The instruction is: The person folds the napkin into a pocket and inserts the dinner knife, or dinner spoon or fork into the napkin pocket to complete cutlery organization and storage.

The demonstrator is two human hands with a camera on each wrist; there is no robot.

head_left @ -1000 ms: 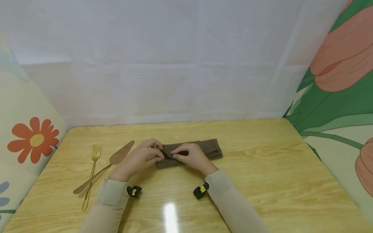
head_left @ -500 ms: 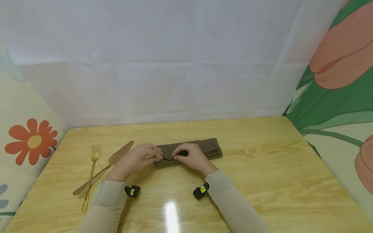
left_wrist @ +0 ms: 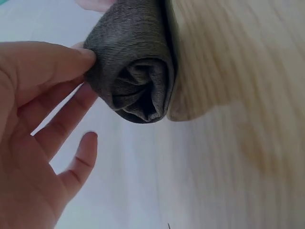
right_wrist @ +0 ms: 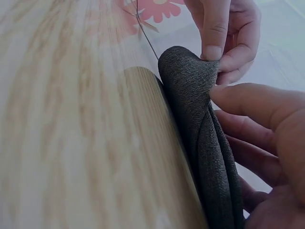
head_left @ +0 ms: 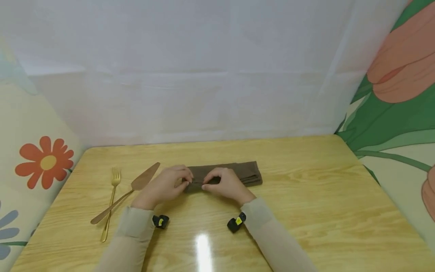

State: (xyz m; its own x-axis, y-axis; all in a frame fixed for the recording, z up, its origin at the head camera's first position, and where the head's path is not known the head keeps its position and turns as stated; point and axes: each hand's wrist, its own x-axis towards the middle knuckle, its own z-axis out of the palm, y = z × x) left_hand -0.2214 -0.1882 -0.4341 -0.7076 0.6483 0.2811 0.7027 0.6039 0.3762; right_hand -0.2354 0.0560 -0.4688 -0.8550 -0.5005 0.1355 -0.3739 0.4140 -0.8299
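A dark brown cloth [head_left: 246, 172], folded into a long strip, lies across the table with its layers showing at the right end. The left hand [head_left: 168, 186] pinches its near edge at the left end between thumb and fingers. Close beside it, the right hand [head_left: 228, 184] pinches the same edge. In the left wrist view the cloth's end [left_wrist: 138, 62] shows as a loose roll, with the left thumb and fingertips on its side. The right wrist view shows the cloth [right_wrist: 190, 95] raised to a ridge between both hands' fingertips.
Left of the hands, a gold fork [head_left: 113, 196] lies on the wooden table [head_left: 323, 196], and a copper-coloured cake server [head_left: 144, 179] has its handle across it. A white sheet [head_left: 204, 94] hangs behind the table; flower-printed panels [head_left: 408, 124] stand at the sides.
The left hand's fingers have shifted on the cloth's left end and now pinch its edge; the dark fold between the hands looks flatter. The right hand keeps its hold in nearly the same place.
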